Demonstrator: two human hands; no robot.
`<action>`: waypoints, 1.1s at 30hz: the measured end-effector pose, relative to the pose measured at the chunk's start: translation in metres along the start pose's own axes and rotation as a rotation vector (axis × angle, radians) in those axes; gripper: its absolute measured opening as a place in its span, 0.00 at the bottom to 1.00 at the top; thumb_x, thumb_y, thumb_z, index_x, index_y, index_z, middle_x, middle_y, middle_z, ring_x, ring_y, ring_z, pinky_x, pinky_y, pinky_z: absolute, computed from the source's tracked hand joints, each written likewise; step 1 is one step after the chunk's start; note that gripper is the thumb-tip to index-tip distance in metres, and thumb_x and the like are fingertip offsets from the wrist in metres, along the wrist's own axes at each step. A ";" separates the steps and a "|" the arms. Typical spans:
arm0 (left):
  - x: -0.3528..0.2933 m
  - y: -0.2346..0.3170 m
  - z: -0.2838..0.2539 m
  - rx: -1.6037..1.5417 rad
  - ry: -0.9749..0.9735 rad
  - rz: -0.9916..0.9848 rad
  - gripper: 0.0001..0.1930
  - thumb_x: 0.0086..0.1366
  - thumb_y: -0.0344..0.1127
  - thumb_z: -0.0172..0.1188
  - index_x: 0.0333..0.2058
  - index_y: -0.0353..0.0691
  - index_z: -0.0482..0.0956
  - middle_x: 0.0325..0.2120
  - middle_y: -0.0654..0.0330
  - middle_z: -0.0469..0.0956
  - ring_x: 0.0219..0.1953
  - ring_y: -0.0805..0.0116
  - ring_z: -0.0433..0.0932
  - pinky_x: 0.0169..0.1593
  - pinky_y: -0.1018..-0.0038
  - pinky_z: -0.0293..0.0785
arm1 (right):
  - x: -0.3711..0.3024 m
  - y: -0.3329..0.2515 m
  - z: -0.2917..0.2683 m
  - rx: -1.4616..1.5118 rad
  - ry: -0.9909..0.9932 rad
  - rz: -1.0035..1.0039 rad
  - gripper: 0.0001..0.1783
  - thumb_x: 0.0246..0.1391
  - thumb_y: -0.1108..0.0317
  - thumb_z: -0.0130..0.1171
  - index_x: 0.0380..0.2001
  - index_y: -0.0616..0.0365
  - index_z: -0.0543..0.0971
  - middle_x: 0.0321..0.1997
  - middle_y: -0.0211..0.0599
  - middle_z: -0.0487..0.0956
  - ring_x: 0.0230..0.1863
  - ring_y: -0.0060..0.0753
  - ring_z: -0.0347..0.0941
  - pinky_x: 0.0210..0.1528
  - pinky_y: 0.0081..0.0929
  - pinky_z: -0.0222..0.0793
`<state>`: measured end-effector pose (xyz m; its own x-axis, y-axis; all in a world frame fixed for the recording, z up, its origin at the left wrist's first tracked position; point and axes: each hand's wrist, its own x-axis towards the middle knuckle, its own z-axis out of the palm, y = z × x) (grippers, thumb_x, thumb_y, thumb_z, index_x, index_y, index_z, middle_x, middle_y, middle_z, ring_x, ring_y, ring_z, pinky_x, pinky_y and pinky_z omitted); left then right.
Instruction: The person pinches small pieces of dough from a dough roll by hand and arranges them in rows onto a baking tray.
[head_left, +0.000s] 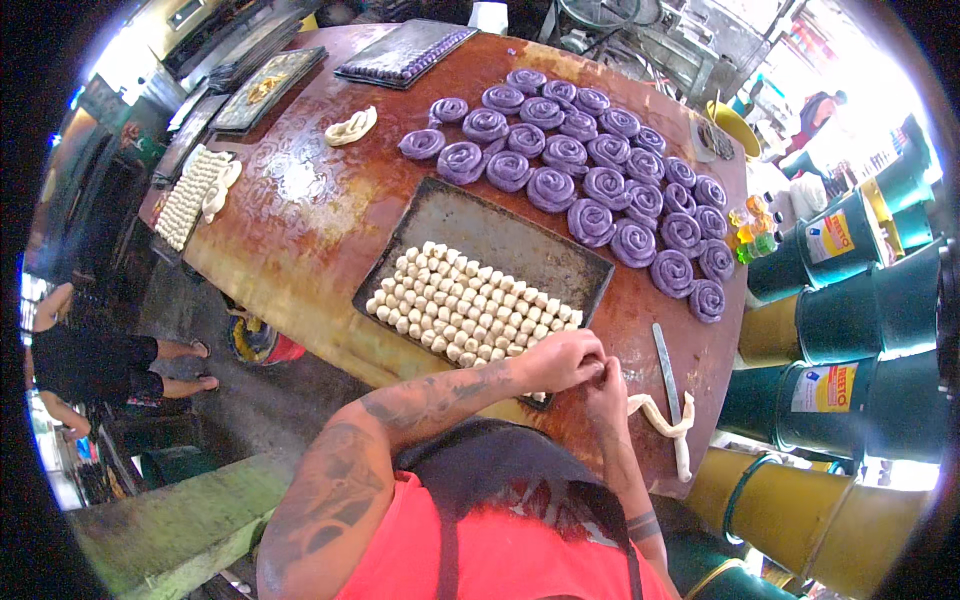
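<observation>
My left hand [562, 362] and my right hand [604, 394] meet above the near right corner of a dark baking tray [490, 225]. The fingers of both are closed and pressed together, and whatever sits between them is hidden. Rows of small pale dough balls [470, 305] fill the near part of that tray, while its far part shows bare metal. Beside my right wrist a strip of pale dough [655, 418] lies curved on the table. A long knife [667, 372] with a white handle lies across this strip, its blade pointing away from me.
Many purple dough coils [565, 153] cover the right half of the brown table [300, 215]. Further trays stand at the far edge, including one with purple dough [400, 55]. Green tubs [840, 310] line the right side. Another person [95, 355] is at the left.
</observation>
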<state>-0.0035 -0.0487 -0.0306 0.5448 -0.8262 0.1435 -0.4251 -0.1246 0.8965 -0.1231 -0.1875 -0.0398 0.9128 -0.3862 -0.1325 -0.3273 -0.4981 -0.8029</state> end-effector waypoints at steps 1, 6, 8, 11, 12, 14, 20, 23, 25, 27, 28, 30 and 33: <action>-0.002 -0.008 0.001 0.004 0.003 -0.004 0.11 0.66 0.35 0.66 0.43 0.34 0.84 0.41 0.48 0.84 0.47 0.51 0.82 0.53 0.63 0.78 | 0.000 -0.006 0.002 0.004 -0.005 -0.003 0.17 0.60 0.78 0.56 0.53 0.63 0.78 0.39 0.37 0.82 0.42 0.27 0.78 0.48 0.30 0.75; -0.006 -0.010 0.005 -0.237 0.056 -0.399 0.12 0.62 0.34 0.67 0.40 0.33 0.85 0.36 0.51 0.86 0.38 0.62 0.85 0.43 0.67 0.80 | -0.001 -0.010 0.006 0.063 0.175 -0.098 0.14 0.56 0.77 0.67 0.46 0.64 0.80 0.37 0.38 0.84 0.38 0.23 0.79 0.43 0.26 0.76; -0.009 -0.008 -0.013 -0.161 -0.016 -0.396 0.10 0.58 0.32 0.66 0.36 0.32 0.86 0.31 0.52 0.87 0.34 0.66 0.84 0.40 0.70 0.80 | 0.001 -0.016 -0.001 0.050 -0.034 -0.014 0.13 0.56 0.78 0.67 0.45 0.64 0.81 0.34 0.34 0.84 0.35 0.23 0.78 0.41 0.25 0.76; -0.017 -0.040 -0.053 0.036 0.204 -0.416 0.08 0.57 0.29 0.64 0.34 0.33 0.86 0.30 0.52 0.86 0.33 0.63 0.84 0.40 0.68 0.80 | 0.011 0.032 -0.010 0.225 -0.170 0.067 0.14 0.56 0.78 0.67 0.46 0.63 0.81 0.29 0.30 0.82 0.32 0.22 0.77 0.38 0.22 0.75; -0.025 -0.058 -0.079 0.135 0.385 -0.370 0.08 0.56 0.28 0.63 0.34 0.32 0.86 0.30 0.51 0.86 0.34 0.61 0.84 0.42 0.66 0.80 | 0.010 0.036 -0.012 0.221 -0.197 0.135 0.19 0.51 0.77 0.70 0.47 0.61 0.81 0.34 0.35 0.82 0.38 0.30 0.78 0.45 0.28 0.76; -0.045 -0.096 -0.135 0.387 0.693 -0.291 0.10 0.54 0.26 0.64 0.36 0.33 0.85 0.35 0.49 0.84 0.41 0.53 0.83 0.49 0.63 0.79 | 0.004 0.034 -0.015 -0.002 -0.153 -0.143 0.22 0.48 0.77 0.71 0.49 0.60 0.81 0.40 0.38 0.81 0.43 0.36 0.78 0.50 0.34 0.75; -0.077 -0.144 -0.226 0.690 0.845 -0.524 0.09 0.59 0.32 0.64 0.38 0.38 0.85 0.42 0.48 0.83 0.48 0.50 0.80 0.57 0.59 0.75 | -0.020 0.062 -0.021 -0.399 -0.015 -0.379 0.14 0.55 0.71 0.64 0.46 0.54 0.83 0.45 0.45 0.82 0.52 0.55 0.76 0.58 0.47 0.71; -0.087 -0.149 -0.223 0.756 0.510 -0.681 0.11 0.62 0.35 0.63 0.40 0.38 0.86 0.44 0.51 0.83 0.53 0.51 0.78 0.60 0.55 0.72 | -0.015 0.077 -0.032 -0.287 -0.095 -0.149 0.11 0.61 0.65 0.64 0.45 0.56 0.83 0.41 0.42 0.83 0.48 0.50 0.77 0.56 0.44 0.72; -0.074 -0.152 -0.205 0.791 0.548 -0.595 0.15 0.62 0.37 0.64 0.45 0.39 0.85 0.45 0.50 0.82 0.54 0.51 0.77 0.61 0.54 0.71 | -0.009 0.124 -0.055 0.655 -0.039 0.238 0.13 0.69 0.56 0.59 0.43 0.55 0.80 0.35 0.30 0.80 0.31 0.26 0.74 0.33 0.28 0.71; -0.075 -0.121 -0.186 0.819 0.790 -0.489 0.18 0.61 0.37 0.65 0.50 0.39 0.83 0.47 0.48 0.81 0.55 0.51 0.77 0.62 0.54 0.70 | -0.019 0.088 -0.080 1.476 -0.199 0.139 0.12 0.70 0.57 0.56 0.45 0.54 0.77 0.34 0.28 0.78 0.27 0.20 0.71 0.28 0.22 0.67; -0.068 -0.105 -0.175 0.756 0.720 -0.403 0.19 0.60 0.33 0.66 0.51 0.39 0.82 0.49 0.47 0.80 0.54 0.49 0.77 0.61 0.55 0.71 | -0.023 0.074 -0.090 1.476 -0.185 0.140 0.12 0.70 0.57 0.56 0.45 0.54 0.77 0.34 0.28 0.78 0.27 0.20 0.71 0.28 0.22 0.67; -0.049 -0.079 -0.135 0.491 0.642 -0.170 0.15 0.59 0.27 0.66 0.46 0.37 0.84 0.47 0.48 0.81 0.53 0.50 0.78 0.59 0.62 0.75 | -0.028 0.055 -0.095 1.246 -0.101 0.163 0.12 0.68 0.60 0.59 0.46 0.55 0.76 0.32 0.26 0.77 0.27 0.22 0.70 0.28 0.23 0.68; -0.007 -0.036 -0.056 0.064 0.363 -0.170 0.07 0.64 0.29 0.65 0.40 0.35 0.86 0.38 0.49 0.84 0.41 0.56 0.84 0.47 0.66 0.80 | -0.017 0.055 -0.054 0.280 0.060 -0.031 0.12 0.64 0.62 0.63 0.44 0.56 0.76 0.32 0.27 0.77 0.28 0.28 0.70 0.31 0.26 0.69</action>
<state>0.0484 -0.0075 -0.0401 0.8264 -0.5442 0.1445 -0.3447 -0.2860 0.8941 -0.1698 -0.2503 -0.0501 0.9025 -0.4237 -0.0770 -0.2114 -0.2803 -0.9364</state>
